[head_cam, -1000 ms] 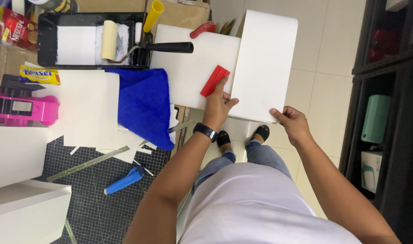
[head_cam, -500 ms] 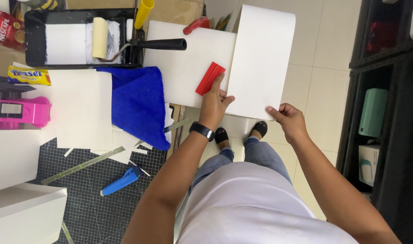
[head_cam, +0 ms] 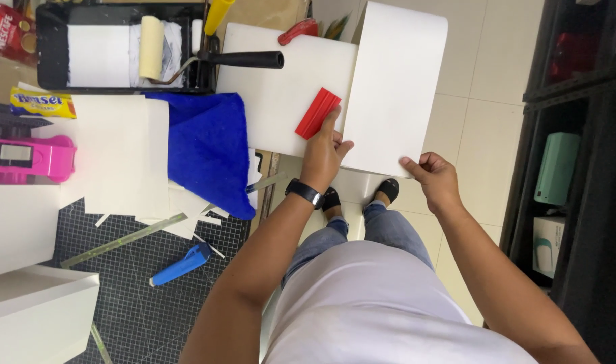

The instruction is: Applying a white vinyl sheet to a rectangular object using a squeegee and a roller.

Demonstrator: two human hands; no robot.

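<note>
Head view: black cutting mat (head_cam: 139,290), pale tiled floor (head_cam: 476,121).

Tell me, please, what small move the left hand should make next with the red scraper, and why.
Probably lower the white sheet onto the white board before scraping. The left hand holds the red scraper and the sheet's edge, the right hand pinches its corner, and it overhangs the board unsupported.

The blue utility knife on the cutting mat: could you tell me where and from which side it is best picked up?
Probably by the middle of its long body, coming straight down from above. The blue utility knife lies flat and slantwise on the gridded cutting mat, with both long sides free, so fingers can pinch across its narrow width. A paper strip lies near its upper end; the lower end is clearer.
</note>
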